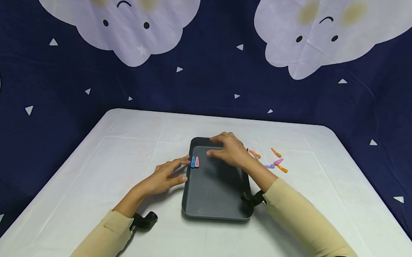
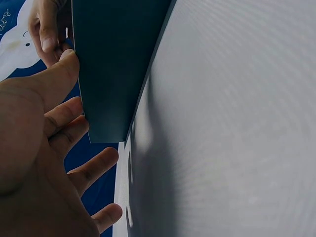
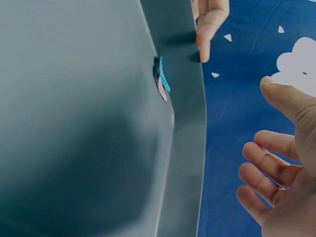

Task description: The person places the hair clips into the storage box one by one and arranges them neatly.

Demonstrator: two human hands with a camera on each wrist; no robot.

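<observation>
A dark grey tray point(image 1: 215, 200) lies on the white table. Near its left wall sit a blue hair clip point(image 1: 193, 162) and a pink hair clip point(image 1: 197, 161), side by side; in the right wrist view the blue clip point(image 3: 164, 74) shows close to the tray wall. My left hand point(image 1: 165, 177) touches the tray's left rim with thumb and fingers loosely extended. Above the tray's far part hovers my right hand point(image 1: 228, 149), its thumb and fingers spread apart. Nothing shows between the fingers of the right hand point(image 3: 284, 163) in its wrist view.
To the right of the tray several loose hair clips lie on the table point(image 1: 149, 137), among them an orange clip point(image 1: 276, 153), a pink clip point(image 1: 278, 161) and a purple clip point(image 1: 269, 166). A dark blue cloth point(image 1: 208, 89) with clouds hangs behind the table.
</observation>
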